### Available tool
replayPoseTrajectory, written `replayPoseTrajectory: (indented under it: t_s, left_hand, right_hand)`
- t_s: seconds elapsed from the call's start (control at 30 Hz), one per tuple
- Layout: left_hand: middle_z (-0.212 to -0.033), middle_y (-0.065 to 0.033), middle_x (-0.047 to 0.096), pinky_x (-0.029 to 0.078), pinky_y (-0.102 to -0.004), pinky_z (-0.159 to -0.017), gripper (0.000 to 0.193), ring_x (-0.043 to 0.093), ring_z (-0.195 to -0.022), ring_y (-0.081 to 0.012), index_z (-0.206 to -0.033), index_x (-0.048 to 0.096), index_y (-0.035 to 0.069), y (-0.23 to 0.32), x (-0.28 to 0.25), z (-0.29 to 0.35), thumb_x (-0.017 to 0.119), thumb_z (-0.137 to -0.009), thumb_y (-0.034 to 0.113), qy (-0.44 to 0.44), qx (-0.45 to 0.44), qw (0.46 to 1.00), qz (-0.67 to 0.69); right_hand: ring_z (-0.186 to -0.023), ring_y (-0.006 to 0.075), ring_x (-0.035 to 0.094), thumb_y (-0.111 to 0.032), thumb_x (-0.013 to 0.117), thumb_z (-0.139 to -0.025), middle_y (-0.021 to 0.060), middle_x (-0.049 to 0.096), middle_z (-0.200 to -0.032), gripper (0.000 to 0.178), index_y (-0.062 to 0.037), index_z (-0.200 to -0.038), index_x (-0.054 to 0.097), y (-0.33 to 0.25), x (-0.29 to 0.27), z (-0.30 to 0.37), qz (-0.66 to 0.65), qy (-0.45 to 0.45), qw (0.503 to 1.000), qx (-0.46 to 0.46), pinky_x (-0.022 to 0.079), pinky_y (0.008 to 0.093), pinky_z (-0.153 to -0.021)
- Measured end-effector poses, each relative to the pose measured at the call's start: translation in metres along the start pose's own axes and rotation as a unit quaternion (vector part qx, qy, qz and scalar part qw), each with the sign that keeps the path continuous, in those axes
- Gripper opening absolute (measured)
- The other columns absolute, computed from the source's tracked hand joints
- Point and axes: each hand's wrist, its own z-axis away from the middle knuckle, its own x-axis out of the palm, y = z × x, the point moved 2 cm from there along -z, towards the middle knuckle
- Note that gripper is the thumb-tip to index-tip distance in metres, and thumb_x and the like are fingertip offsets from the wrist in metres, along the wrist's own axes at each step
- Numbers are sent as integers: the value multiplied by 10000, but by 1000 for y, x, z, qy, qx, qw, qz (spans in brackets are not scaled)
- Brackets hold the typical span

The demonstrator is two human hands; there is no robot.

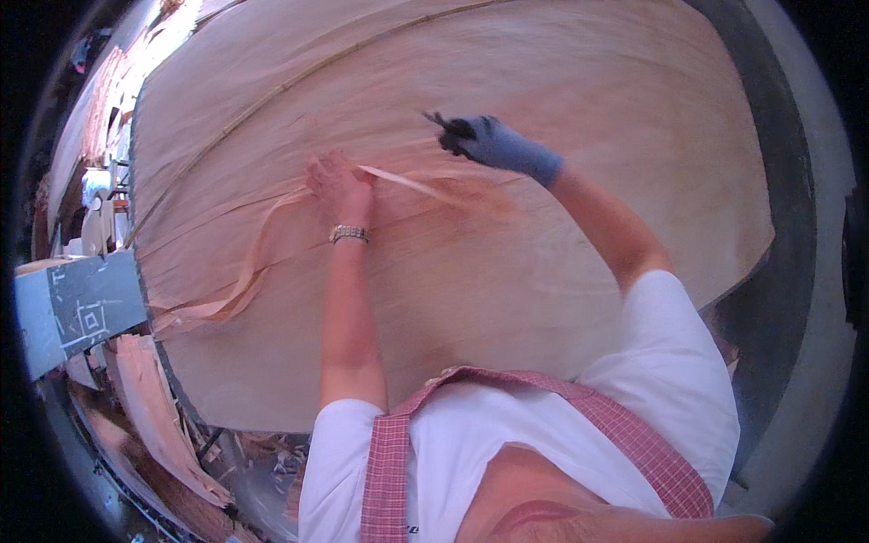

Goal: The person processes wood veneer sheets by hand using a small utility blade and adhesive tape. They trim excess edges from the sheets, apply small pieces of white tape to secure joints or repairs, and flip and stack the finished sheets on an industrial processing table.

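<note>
the fingers of your bare left hand (339, 187) lie spread on the wood veneer sheet (453, 299), probably steadying it. a pale loose veneer strip (398, 178) juts from beside that palm, and a veneer ribbon (256, 258) trails leftward. your right hand (491, 143), in a blue glove (536, 162), has its fingers curled around a dark pointed tool (433, 118), too blurred to name. farther out, a thin pole (291, 82) crosses the sheet, perhaps weighing it down; a blue-grey block (100, 303) sits at the left edge.
</note>
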Motion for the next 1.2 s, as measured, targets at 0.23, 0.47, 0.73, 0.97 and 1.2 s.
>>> replayPoseTrajectory:
  t_s: [0.23, 0.47, 0.73, 0.97, 1.2]
  left_hand:
    - [-834, -139, 610, 454, -446, -661, 320, 604, -796, -325, -950, 561, 91, -31, -38, 55, 743, -796, 304, 38, 181, 966, 178]
    - [-603, -122, 598, 437, -407, -505, 280, 600, -552, -306, -735, 637, 123, -82, -115, 174, 788, -760, 357, -209, 313, 901, 215]
    - [-671, -109, 657, 480, -352, -546, 167, 661, -608, -263, -810, 660, 91, -193, -154, 255, 779, -743, 186, -261, 50, 935, 235]
    - [-682, -103, 653, 488, -357, -575, 195, 669, -646, -260, -871, 672, 96, -189, -135, 262, 776, -722, 169, -274, 55, 932, 232]
    - [-786, -88, 636, 492, -354, -608, 725, 647, -723, -240, -1354, 448, 129, -203, -138, 260, 768, -704, 165, -254, 113, 941, 193]
  right_hand:
    - [-631, 273, 655, -403, 578, -915, 143, 671, -701, 405, -23, -830, 691, 44, 53, -58, -20, -90, 981, 168, 501, 401, -616]
    - [-654, 278, 670, -411, 576, -912, 136, 676, -700, 400, -41, -822, 698, 35, 54, -66, 135, -36, 985, 102, 516, 383, -648]
    - [-665, 290, 653, -491, 682, -830, 146, 685, -738, 459, -32, -824, 680, 45, 34, -47, -81, -88, 992, 32, 497, 409, -652]
    - [-812, 202, 634, -344, 775, -793, 111, 685, -880, 301, -91, -929, 686, 60, 16, 57, 155, 57, 983, 84, 492, 356, -766]
    - [-827, 86, 625, -156, 784, -806, 31, 709, -877, 173, -62, -929, 709, 5, 33, 99, -109, 41, 988, 97, 508, 279, -796]
